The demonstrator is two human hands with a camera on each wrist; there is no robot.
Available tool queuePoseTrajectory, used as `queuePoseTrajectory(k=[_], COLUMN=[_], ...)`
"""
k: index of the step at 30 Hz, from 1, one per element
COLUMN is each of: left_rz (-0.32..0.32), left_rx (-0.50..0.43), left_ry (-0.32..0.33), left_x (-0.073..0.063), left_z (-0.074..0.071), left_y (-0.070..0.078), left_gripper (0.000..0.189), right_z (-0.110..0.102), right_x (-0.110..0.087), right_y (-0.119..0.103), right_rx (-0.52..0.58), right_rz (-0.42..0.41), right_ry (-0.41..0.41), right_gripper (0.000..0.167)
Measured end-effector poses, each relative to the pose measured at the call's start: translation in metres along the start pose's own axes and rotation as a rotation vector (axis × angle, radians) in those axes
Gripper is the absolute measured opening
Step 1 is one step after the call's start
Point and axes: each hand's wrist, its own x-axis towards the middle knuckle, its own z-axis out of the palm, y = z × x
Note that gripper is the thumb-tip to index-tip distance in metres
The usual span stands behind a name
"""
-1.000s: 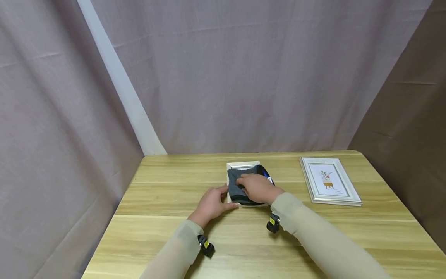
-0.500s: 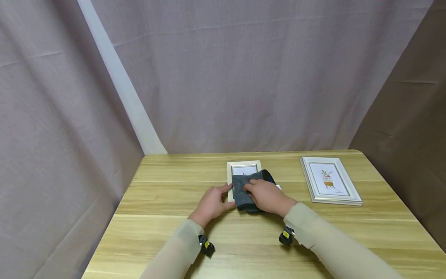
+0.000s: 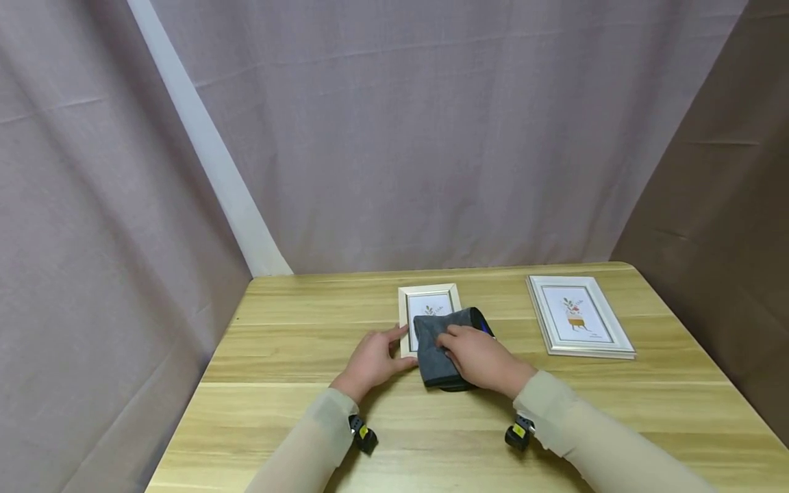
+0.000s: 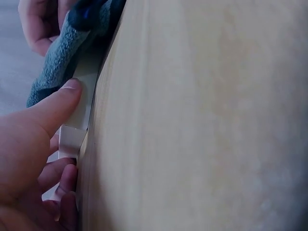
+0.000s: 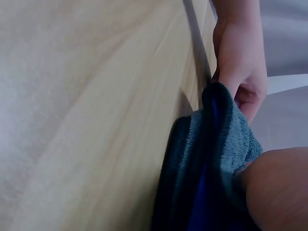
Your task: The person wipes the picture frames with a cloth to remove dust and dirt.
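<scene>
Two hands meet at a small cream picture frame [image 3: 425, 301] lying flat on the wooden table [image 3: 296, 329], near its far edge and roughly mid-width. The left hand [image 3: 370, 361] grips the frame's near left corner, its thumb pressed against the near side and its fingers against the left side. The right hand [image 3: 483, 357] has its fingers curled into a folded grey cloth [image 3: 436, 349] with dark edging, clamped on it; blue shows between the layers. The cloth covers the lower right part of the frame and hangs past its near edge over the table, leaving the upper part of the print in sight. A larger white picture frame [image 3: 579, 318], showing a plant in an orange-brown pot, lies well apart to the right, before a pinkish-grey curtain [image 3: 431, 150]
</scene>
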Motion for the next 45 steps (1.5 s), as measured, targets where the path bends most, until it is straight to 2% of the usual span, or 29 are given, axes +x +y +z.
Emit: queuePoseTrajectory(k=[3,6,9,12,14,16,20,22,27,32,35,37,40,42,45], left_rz=[-0.001,-0.001,-0.003,-0.001,-0.001,-0.001,0.004,0.012,0.024,0.031,0.024,0.017,0.019,0.026,0.028], left_rx=[-0.008,-0.004,0.003,0.001,0.005,0.008,0.009,0.005,-0.002,-0.002,0.005,0.008,0.012,0.008,-0.004], left_ry=[-0.002,-0.002,-0.002,-0.002,-0.004,-0.006,-0.001,0.004,0.01,0.015,0.018,0.019,0.022,0.023,0.021], left_x=[0.0,-0.001,-0.001,-0.001,0.0,-0.001,-0.001,-0.002,-0.002,-0.004,-0.005,-0.005,-0.004,-0.003,-0.002], left_z=[0.0,0.0,0.0,-0.001,0.0,0.0,0.0,0.0,0.0,-0.001,-0.002,-0.003,-0.002,-0.001,-0.001], left_y=[0.0,0.0,0.0,0.001,0.0,0.0,-0.002,-0.001,0.001,0.0,0.0,0.0,0.0,0.0,0.001], left_gripper=[0.077,0.077,0.077,0.077,0.077,0.077,0.076,0.076,0.074,0.071,0.069,0.069,0.068,0.068,0.068], right_z=[-0.006,-0.011,-0.018,-0.024,-0.026,-0.027,-0.023,-0.02,-0.014,-0.011,-0.011,-0.01,-0.008,-0.006,-0.005], right_x=[-0.005,-0.008,-0.006,-0.004,-0.003,-0.003,-0.004,-0.005,-0.011,-0.018,-0.022,-0.025,-0.031,-0.036,-0.045], right_y=[-0.002,0.0,0.01,0.026,0.037,0.048,0.062,0.065,0.063,0.055,0.049,0.046,0.041,0.04,0.038], right_rx=[0.044,0.11,0.203,0.297,0.373,0.451,0.572,0.586,0.564,0.565,0.64,0.707,0.823,0.862,0.931], right_rz=[-0.002,0.043,0.152,0.301,0.393,0.466,0.56,0.578,0.547,0.504,0.497,0.502,0.562,0.586,0.61], right_ry=[-0.004,0.016,0.082,0.127,0.091,0.012,-0.138,-0.164,-0.156,-0.117,-0.103,-0.099,-0.097,-0.091,-0.093], right_gripper=[0.016,0.023,0.036,0.054,0.07,0.086,0.104,0.1,0.041,0.032,0.025,0.028,0.044,0.055,0.062])
